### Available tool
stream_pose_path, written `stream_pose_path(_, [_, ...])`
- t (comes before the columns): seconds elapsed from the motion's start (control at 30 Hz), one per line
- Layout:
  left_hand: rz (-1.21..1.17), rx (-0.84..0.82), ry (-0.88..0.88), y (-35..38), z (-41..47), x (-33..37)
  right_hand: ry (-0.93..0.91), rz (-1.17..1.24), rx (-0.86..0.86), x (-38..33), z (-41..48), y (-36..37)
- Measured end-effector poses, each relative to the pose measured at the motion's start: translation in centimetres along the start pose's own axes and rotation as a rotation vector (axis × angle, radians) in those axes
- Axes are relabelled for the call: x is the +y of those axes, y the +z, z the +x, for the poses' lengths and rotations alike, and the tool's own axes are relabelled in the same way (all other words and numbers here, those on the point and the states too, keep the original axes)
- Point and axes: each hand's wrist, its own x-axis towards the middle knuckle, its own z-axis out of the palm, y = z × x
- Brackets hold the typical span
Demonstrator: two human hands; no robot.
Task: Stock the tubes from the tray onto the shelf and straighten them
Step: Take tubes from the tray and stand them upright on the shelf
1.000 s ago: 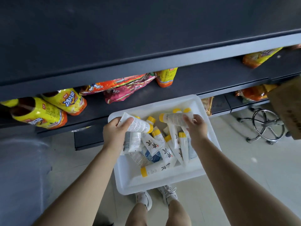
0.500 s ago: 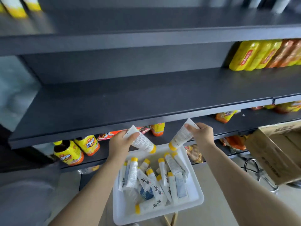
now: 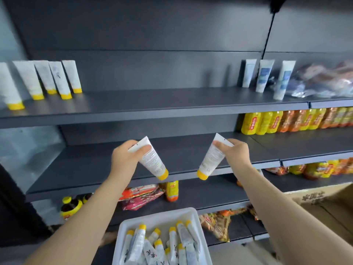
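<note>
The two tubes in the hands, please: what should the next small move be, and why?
Probably lift both to the upper shelf and stand them cap-down just right of the standing row. The left hand grips one tilted tube, the right hand the other tube; that row stands on yellow caps with bare shelf beside it.

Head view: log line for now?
left hand: grips left tube, cap down | right hand: grips right tube, cap down | tray: loose tubes inside
</note>
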Motion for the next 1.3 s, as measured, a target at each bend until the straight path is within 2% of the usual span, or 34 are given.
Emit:
stream_pose_path(0.23, [-0.128,0.013,0.067,-1.6,1.1,7.4,-0.037,0.176,0.058,-6.2,0.8,-2.4])
stream_pose_path(0.4, [-0.095,0.055,0.158,-4.4,2.8,11.4,-0.125,0.266,0.049,-10.5,1.7,-1.5])
stream_pose_path(0.57, [-0.009,0.095,0.224,-8.4,5.5,13.3,-0.220,0.269,-0.042,-14.2,2.3,2.2])
stream_pose_path(0.87, [0.148,0.140,0.302,-18.7,15.3,11.7,-0.353,0.275,-0.160,-20.7,4.1,15.7])
stream_pose_path(1.07, [0.194,0.122,0.332,-25.7,24.7,8.9,-0.350,0.199,-0.180,-24.8,6.4,27.5])
stream_pose_path(1.3, [0.385,0.088,0.381,-28.8,32.9,4.7,-0.380,0.072,-0.165,-28.5,8.6,39.2])
